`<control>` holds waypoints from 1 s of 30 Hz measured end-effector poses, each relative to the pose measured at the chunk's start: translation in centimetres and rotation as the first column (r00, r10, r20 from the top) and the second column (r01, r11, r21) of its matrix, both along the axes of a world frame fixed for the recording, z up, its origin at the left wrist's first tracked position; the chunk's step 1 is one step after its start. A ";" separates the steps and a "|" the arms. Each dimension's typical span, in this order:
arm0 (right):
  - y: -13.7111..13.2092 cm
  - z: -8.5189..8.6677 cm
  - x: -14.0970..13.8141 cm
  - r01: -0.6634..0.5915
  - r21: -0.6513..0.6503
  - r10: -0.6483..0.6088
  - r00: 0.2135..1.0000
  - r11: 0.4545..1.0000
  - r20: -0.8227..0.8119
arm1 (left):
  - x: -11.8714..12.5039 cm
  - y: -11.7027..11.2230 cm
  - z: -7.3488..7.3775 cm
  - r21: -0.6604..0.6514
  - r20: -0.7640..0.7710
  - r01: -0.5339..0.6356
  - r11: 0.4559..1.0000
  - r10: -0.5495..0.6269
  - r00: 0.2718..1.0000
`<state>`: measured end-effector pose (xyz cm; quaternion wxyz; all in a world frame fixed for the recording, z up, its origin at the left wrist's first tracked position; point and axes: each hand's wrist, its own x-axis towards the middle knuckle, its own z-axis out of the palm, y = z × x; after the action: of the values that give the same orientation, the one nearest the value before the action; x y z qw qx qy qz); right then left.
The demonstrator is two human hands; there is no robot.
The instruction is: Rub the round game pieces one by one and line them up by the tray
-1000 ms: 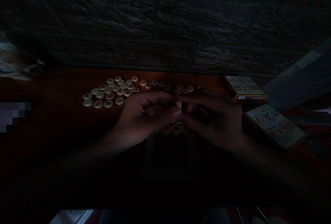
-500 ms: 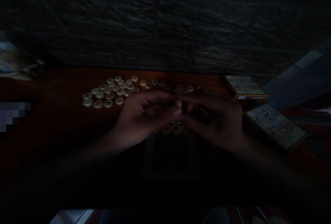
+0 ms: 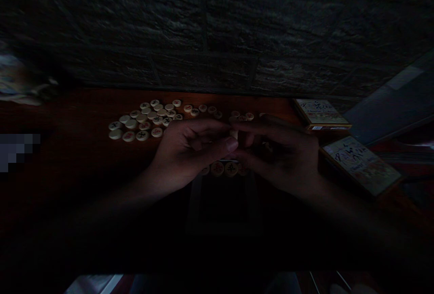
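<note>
At mid-frame, just above the table, our left hand and right hand meet fingertip to fingertip, both pinching one pale game piece that stands on edge between them, equally near each.

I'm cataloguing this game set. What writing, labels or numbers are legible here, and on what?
Nothing reads clearly in this dim picture.
Round pieces on the table: red and black characters, too small to read.
Far box: dark brush characters, blurred.
White label on its edge: unreadable.
Near box: dark brush characters, blurred.
Pale piece between left hand and right hand: no mark visible.
</note>
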<state>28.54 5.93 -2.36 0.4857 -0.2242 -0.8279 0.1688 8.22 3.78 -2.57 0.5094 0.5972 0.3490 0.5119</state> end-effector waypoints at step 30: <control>0.1 -0.3 0.1 -0.015 0.007 0.015 1.000 1.000 -0.020 | 0.0 0.0 -0.1 -0.001 -0.015 0.004 1.000 -0.004 1.000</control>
<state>28.61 6.00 -2.65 0.4933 -0.2145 -0.8253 0.1717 8.20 3.79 -2.67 0.5080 0.6014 0.3521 0.5062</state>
